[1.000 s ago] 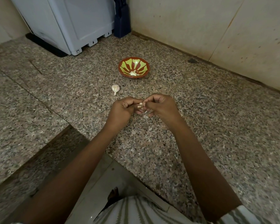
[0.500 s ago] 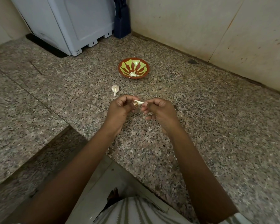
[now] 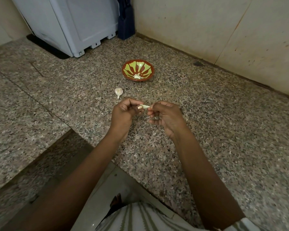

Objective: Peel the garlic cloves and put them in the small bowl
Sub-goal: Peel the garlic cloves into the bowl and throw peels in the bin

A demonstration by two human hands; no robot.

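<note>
Head view: I see the left hand (image 3: 123, 114) and right hand (image 3: 167, 117) raised close together over a speckled granite counter (image 3: 215, 139), polished and mottled grey, black and pink. Between them is a garlic clove (image 3: 144, 106), pale, smooth and tapered. Its long axis runs left to right, with the blunt end at the left hand and the pointed tip toward the right. The left hand's fingers are curled in, and its thumb and forefinger pinch the blunt end. The right hand's thumb and forefinger pinch the tip, its other fingers loosely curled beneath. Thin papery skin scraps (image 3: 148, 118) hang just under the right fingers.

Just beyond the left hand, an unpeeled clove (image 3: 118, 92) lies on the stone, bulbous, with its stem pointing toward me. Farther off sits the small bowl (image 3: 125, 70), round and shallow, glossy red-brown with yellow-green petal shapes fanning from its centre. Peeled white garlic (image 3: 137, 76) rests at its near inner side.

At far left stands a grey-blue plastic appliance (image 3: 77, 22) with a dark blue object (image 3: 126, 19) beside it. Stained cream wall tiles (image 3: 207, 30) line the far right. Striped cloth (image 3: 140, 219) shows at the near edge.
</note>
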